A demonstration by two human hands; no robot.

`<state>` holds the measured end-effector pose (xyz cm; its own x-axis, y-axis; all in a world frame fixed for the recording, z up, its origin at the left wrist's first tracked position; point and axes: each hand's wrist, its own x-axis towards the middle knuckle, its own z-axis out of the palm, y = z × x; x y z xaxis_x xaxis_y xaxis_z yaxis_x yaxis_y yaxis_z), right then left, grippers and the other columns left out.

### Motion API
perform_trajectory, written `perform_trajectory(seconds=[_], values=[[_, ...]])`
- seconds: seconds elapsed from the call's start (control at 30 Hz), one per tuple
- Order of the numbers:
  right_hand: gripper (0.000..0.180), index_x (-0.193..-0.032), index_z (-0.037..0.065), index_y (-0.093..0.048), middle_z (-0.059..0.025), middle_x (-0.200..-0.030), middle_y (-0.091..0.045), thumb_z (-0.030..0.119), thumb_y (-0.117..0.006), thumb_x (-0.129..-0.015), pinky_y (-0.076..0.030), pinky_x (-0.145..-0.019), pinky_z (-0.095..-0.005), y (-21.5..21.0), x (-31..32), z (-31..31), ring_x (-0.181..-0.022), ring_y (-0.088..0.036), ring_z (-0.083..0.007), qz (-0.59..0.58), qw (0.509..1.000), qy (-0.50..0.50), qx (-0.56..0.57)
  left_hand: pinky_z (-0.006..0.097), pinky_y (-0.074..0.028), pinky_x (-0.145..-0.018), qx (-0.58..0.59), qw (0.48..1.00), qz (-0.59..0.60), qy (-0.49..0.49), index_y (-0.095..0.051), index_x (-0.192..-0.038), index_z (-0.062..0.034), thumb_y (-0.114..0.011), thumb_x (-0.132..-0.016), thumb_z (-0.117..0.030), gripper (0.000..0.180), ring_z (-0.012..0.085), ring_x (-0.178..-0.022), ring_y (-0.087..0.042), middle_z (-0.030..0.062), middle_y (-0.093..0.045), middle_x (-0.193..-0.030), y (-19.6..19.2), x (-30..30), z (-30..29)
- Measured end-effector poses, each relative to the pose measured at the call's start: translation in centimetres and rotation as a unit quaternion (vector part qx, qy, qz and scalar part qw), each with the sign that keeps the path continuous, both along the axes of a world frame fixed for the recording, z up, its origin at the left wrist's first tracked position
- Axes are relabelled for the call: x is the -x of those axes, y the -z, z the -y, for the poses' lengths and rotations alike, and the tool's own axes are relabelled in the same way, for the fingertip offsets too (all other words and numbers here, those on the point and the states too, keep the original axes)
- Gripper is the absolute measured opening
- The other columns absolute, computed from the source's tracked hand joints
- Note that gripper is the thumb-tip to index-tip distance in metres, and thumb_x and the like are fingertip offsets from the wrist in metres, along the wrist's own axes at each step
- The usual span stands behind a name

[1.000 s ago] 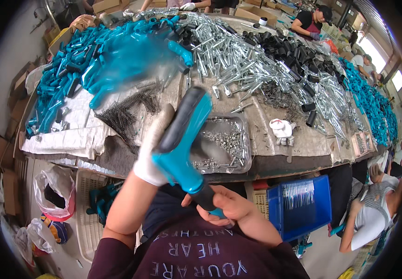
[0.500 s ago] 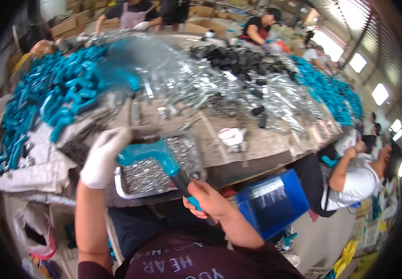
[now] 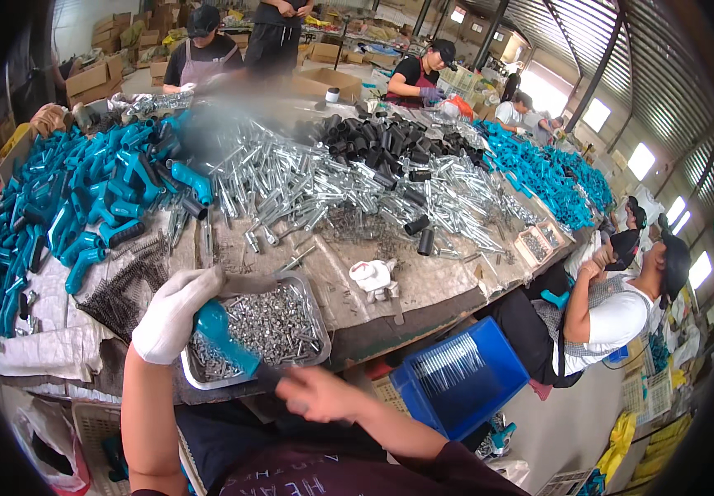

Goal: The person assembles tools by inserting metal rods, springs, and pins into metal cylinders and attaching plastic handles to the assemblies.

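My left hand [image 3: 171,318], in a white glove, grips the thick end of a teal curved tool handle [image 3: 226,341] above the near edge of a metal tray [image 3: 324,351] full of small silvery parts [image 3: 262,318]. The gloved fingertips are greyish and reach across the tray's far rim. My bare right hand [image 3: 319,393] is closed at the handle's dark lower end [image 3: 269,377], which is blurred and partly covered by the fingers.
Teal handles [image 3: 84,190] are heaped left, metal rods [image 3: 291,178] and black sleeves [image 3: 390,136] centrally. Springs [image 3: 129,285] lie beside the tray. A white object [image 3: 373,277] sits right of it. A blue bin [image 3: 464,376] stands below the table edge, near a seated person [image 3: 613,306]. Others work across the table.
The handle has moved down and left toward me, with its dark end lower. Both hands have shifted with it. The head view has tilted up, so more of the hall shows.
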<state>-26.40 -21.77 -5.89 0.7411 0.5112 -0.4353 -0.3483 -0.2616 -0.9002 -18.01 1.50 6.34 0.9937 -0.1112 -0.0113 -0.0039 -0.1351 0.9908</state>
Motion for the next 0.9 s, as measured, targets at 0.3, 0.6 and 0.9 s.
perform_trajectory(seconds=[0.3, 0.6, 0.9], values=[[0.044, -0.139, 0.006, -0.046, -0.0025, -0.068, -0.05, 0.032, -0.046, -0.103, -0.033, -0.037, -0.0202, -1.1, -1.1, -0.4, -0.043, -0.042, -0.0061, -0.009, 0.992, -0.011, -0.125, 0.03, -0.046, -0.096, 0.07, 0.975, -0.004, 0.209, -0.067, -0.118, 0.003, -0.06, -0.093, -0.022, 0.036, 0.0184, -0.106, -0.062, 0.0114, -0.067, -0.116, -0.3, -0.9, -2.2], [0.1, -0.126, -0.008, -0.043, 0.0009, -0.055, -0.038, 0.079, -0.055, -0.077, -0.03, -0.03, -0.0197, -3.0, -0.2, 0.0, -0.035, -0.034, -0.0044, -0.171, 0.823, -0.011, -0.542, 0.03, -0.053, -0.084, 0.233, 0.915, -0.015, 0.329, -0.045, -0.137, 0.0003, -0.07, -0.087, -0.027, 0.063, 0.0157, -0.094, -0.064, 0.0088, -0.061, -0.114, 3.1, 0.7, 5.0], [0.032, -0.086, 0.005, -0.06, -0.0045, -0.068, -0.061, 0.026, -0.083, -0.077, -0.045, -0.05, -0.0297, 0.0, 0.4, -1.3, -0.058, -0.06, -0.0182, 0.007, 0.945, 0.072, -0.32, 0.029, -0.049, -0.063, 0.277, 0.907, 0.024, 0.316, -0.061, -0.095, -0.0026, -0.071, -0.089, -0.024, 0.025, 0.0107, -0.061, -0.057, 0.0012, -0.059, -0.071, 0.2, 1.5, 8.9]])
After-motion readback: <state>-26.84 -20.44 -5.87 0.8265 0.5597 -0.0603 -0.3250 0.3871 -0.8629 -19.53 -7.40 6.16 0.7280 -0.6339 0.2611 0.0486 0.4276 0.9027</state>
